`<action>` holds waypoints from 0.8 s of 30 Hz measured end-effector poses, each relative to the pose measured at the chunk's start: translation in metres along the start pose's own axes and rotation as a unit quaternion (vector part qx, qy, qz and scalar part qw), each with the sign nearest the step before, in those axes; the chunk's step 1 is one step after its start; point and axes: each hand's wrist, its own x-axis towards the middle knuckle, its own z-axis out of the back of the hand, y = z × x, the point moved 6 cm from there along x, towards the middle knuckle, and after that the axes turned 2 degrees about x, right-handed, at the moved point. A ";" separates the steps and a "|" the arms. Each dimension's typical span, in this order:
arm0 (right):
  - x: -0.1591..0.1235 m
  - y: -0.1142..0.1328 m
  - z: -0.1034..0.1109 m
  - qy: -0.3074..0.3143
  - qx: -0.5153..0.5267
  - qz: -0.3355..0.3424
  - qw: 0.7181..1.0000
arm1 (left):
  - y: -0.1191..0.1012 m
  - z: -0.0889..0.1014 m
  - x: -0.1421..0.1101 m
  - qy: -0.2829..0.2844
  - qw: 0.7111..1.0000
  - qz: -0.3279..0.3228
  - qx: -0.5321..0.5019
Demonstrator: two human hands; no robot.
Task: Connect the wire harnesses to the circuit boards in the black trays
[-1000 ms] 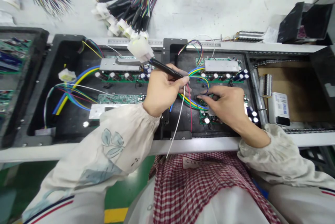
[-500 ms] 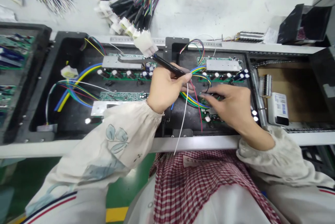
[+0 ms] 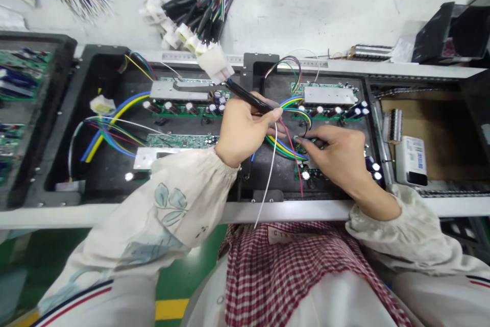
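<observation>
My left hand point(image 3: 245, 133) is closed around a black-sleeved wire lead point(image 3: 245, 96), which ends in a white multi-pin connector point(image 3: 214, 64) above the hand. My right hand point(image 3: 337, 156) reaches over a green circuit board point(image 3: 308, 171), with thumb and forefinger close together at its edge. Whether those fingertips pinch anything is hidden. Blue, yellow and green wires point(image 3: 285, 149) curve just beyond the right fingertips. A red wire point(image 3: 294, 164) and a white wire point(image 3: 268, 179) hang down between my hands.
The boards sit in a black housing point(image 3: 95, 72) with heat sinks and capacitors, and a pale metal rail point(image 3: 291, 210) runs along its near side. Bundled wire harnesses point(image 3: 195, 16) lie on the white bench beyond. A cardboard-lined tray point(image 3: 432, 138) stands at the right.
The connector and black lead have shifted slightly right and up with my left hand. The red wire's lower end has swung right, and the whole view has drifted slightly.
</observation>
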 end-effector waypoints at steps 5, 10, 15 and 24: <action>-0.015 0.015 0.013 0.103 0.077 0.009 0.992 | 0.001 0.002 0.001 -0.012 1.000 -0.001 0.004; -0.013 0.013 0.016 0.056 0.098 -0.027 0.993 | 0.001 0.001 0.001 -0.016 1.000 -0.001 -0.004; -0.003 -0.001 -0.002 0.020 0.028 -0.044 0.998 | 0.004 0.003 -0.001 -0.015 1.000 -0.002 0.019; -0.004 -0.002 -0.011 0.050 0.007 -0.053 0.997 | 0.005 0.003 -0.001 -0.025 0.999 0.022 0.030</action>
